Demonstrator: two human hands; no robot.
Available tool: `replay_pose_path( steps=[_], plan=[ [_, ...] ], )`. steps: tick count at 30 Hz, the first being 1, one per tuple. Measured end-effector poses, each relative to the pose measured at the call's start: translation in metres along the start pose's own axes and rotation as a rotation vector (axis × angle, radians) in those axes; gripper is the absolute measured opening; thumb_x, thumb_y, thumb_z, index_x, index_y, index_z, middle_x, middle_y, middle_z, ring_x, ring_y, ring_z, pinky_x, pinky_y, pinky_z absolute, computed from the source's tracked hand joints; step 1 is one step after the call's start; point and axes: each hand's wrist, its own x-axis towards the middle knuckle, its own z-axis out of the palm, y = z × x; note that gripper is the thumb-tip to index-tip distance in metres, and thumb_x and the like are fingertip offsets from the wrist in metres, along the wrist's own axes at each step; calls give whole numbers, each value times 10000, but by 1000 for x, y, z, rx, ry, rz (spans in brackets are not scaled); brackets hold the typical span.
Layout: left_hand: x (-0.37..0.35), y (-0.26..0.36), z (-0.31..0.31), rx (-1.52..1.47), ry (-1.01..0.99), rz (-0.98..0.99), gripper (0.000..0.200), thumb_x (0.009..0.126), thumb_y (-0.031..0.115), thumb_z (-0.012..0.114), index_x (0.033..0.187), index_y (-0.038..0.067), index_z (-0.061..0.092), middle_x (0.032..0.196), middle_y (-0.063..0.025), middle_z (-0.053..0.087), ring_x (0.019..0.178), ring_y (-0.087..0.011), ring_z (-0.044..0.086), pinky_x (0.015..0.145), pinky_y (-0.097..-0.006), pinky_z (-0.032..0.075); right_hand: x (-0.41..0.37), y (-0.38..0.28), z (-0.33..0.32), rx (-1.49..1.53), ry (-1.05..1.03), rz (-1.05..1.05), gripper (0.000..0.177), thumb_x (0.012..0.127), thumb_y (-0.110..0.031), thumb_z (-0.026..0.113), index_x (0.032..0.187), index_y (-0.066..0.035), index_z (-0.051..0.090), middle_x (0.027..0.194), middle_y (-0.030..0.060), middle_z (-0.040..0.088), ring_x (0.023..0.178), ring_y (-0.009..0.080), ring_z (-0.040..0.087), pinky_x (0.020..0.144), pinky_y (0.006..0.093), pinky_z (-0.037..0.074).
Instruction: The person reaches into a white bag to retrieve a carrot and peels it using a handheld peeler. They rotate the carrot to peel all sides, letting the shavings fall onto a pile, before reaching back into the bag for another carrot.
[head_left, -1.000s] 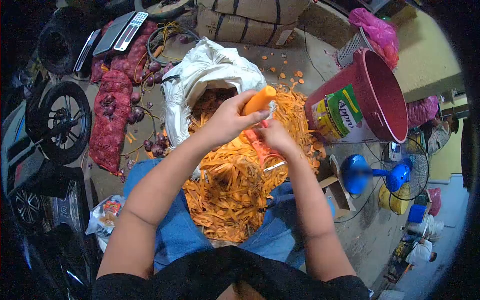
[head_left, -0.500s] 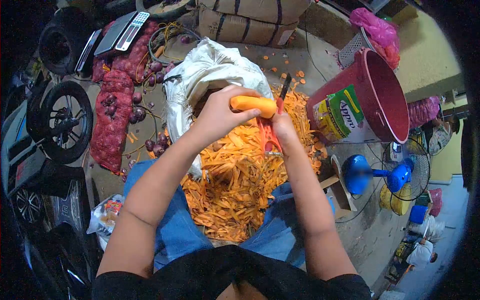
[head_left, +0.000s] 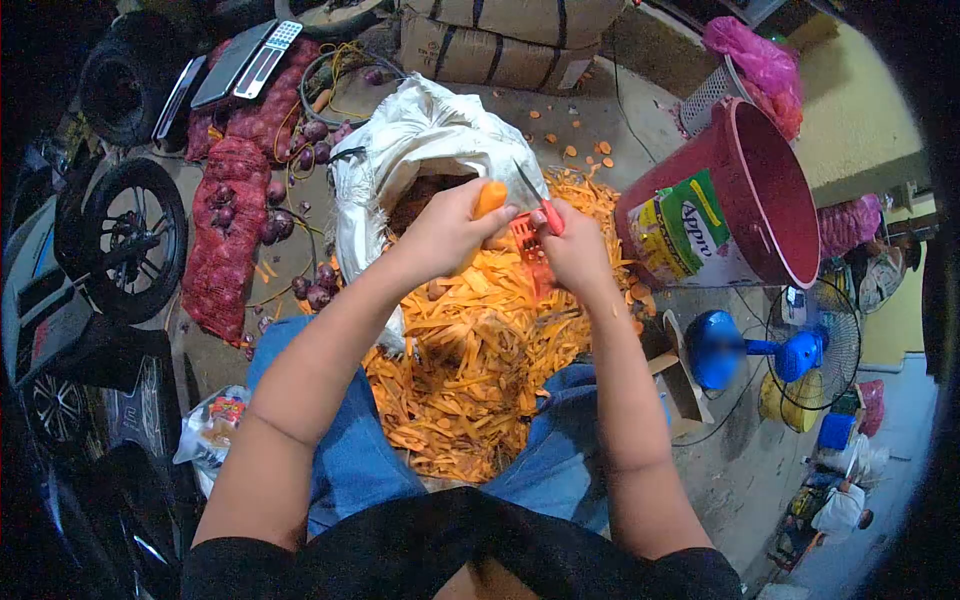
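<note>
Carrot (head_left: 490,197) is in the left hand (head_left: 445,232), fingers curled shut around it and thumb pressed alongside, so it looks pretty secure with one end poking out. It's being held over the carrot peelings (head_left: 460,385), near the mouth of the white sack (head_left: 395,125), which probably makes the heap a handy catch spot. Right hand (head_left: 578,250) is closed on the knife (head_left: 529,182) by its red handle (head_left: 552,217), blade pointing forward, maybe to keep the edge off the other fingers (smart, if so). Red slotted tool (head_left: 526,235) sits right by that hand too, likely a peeler, but it's blurry and I can't tell how it's gripped. Left palm hides the carrot's lower part, and the sack's inside is too dark to make out.
</note>
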Motion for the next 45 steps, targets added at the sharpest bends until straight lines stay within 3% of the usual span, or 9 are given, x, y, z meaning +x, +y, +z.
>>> replay_pose_path(
  steps=[11, 13, 16, 18, 22, 29, 34, 40, 45],
  plan=[
    [-8, 16, -1, 286, -53, -34, 219, 626, 185, 591, 746, 3, 566, 643, -160, 557, 603, -252, 559, 573, -307, 422, -9, -10, -10, -276, -192, -195, 142, 650, -116, 503, 744, -10, 487, 661, 199, 508, 632, 349, 499, 542, 375, 385],
    [-6, 9, 0, 357, -35, 171, 130, 660, 121, 577, 721, 7, 560, 564, -52, 534, 485, -95, 481, 472, -251, 396, -8, -2, -4, -287, -178, -201, 145, 634, -99, 498, 750, -13, 491, 660, 199, 508, 640, 354, 499, 547, 378, 387],
    [-10, 17, 2, 473, -66, 113, 167, 651, 156, 587, 680, -2, 539, 515, -83, 499, 463, -115, 465, 464, -261, 382, -2, 12, 4, -266, -56, -189, 126, 640, -141, 500, 721, -49, 528, 628, 174, 538, 628, 325, 530, 560, 395, 412],
    [-23, 34, 7, 425, -112, 116, 182, 650, 170, 587, 664, -1, 527, 504, -94, 486, 454, -119, 455, 458, -260, 374, 5, 18, 0, -56, -101, 247, 143, 661, -147, 485, 709, -43, 570, 638, 173, 551, 633, 311, 545, 562, 381, 421],
    [-23, 31, 2, 325, -66, 140, 214, 673, 194, 580, 635, -2, 504, 490, -86, 480, 439, -109, 437, 441, -258, 362, 6, 17, 8, 68, -237, 398, 181, 685, -149, 470, 749, -24, 583, 649, 189, 551, 648, 299, 555, 564, 376, 420],
    [-22, 23, 11, 139, 36, 255, 229, 681, 199, 588, 761, 18, 472, 634, -97, 502, 560, -160, 481, 531, -272, 390, -13, -4, 43, 309, -365, 3, 184, 707, -144, 443, 753, -9, 560, 686, 91, 576, 650, 200, 547, 591, 319, 421],
    [-20, 24, 12, 18, 122, 265, 336, 670, 222, 605, 872, 35, 411, 765, -127, 481, 684, -238, 497, 621, -310, 396, -17, -10, 62, 475, -458, -145, 352, 684, -43, 497, 1009, -31, 364, 959, 54, 425, 876, 123, 408, 708, 266, 387],
    [-17, 20, 16, 99, 113, 324, 304, 677, 216, 593, 843, 47, 402, 716, -104, 460, 659, -223, 477, 616, -305, 388, -31, -22, 72, 870, -449, 14, 276, 717, -111, 507, 969, -54, 411, 840, 51, 481, 741, 128, 484, 593, 254, 427],
    [-13, 14, 26, 108, 67, 380, 262, 698, 96, 583, 824, 67, 355, 713, 5, 364, 657, -64, 364, 608, -198, 341, -32, -28, 75, 969, -498, 68, 259, 725, -133, 506, 959, -61, 420, 811, 50, 489, 702, 130, 492, 562, 252, 429]
  ],
)
